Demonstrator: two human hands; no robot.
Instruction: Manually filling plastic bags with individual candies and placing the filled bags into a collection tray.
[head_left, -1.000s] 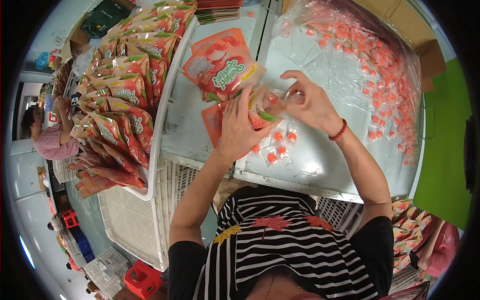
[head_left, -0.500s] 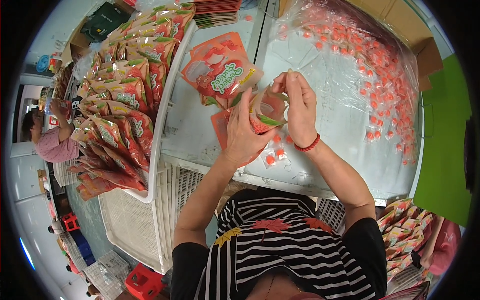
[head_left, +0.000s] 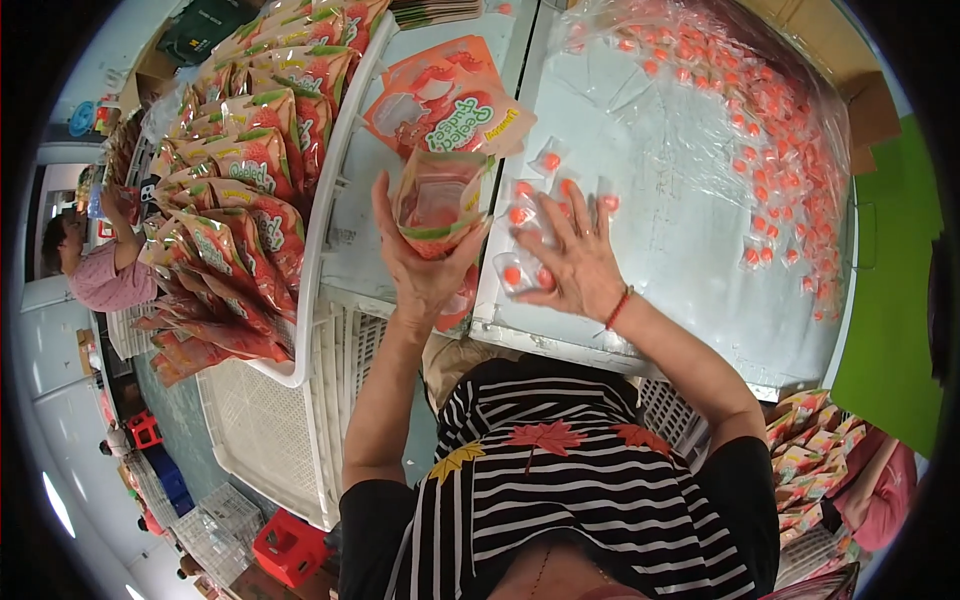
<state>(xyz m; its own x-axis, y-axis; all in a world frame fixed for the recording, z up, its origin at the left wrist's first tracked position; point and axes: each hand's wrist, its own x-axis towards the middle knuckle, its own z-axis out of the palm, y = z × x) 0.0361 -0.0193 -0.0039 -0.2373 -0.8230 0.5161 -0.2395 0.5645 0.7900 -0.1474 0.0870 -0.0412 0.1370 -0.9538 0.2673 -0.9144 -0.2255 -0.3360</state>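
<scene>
The right hand [head_left: 580, 268] has moved from the mouth of the pouch [head_left: 440, 238] down to the packets [head_left: 512, 274] on the table [head_left: 690, 260], while the left hand [head_left: 418, 285] has shifted the pouch leftward. At frame centre, the left hand grips the pouch upright, its mouth gaping, below flat pouches [head_left: 445, 95]. Beside it, the right hand's fingers fan wide over the packets; any beneath the palm are hard to make out. Full pouches [head_left: 250, 165] crowd a tray [head_left: 313, 240] at upper left.
</scene>
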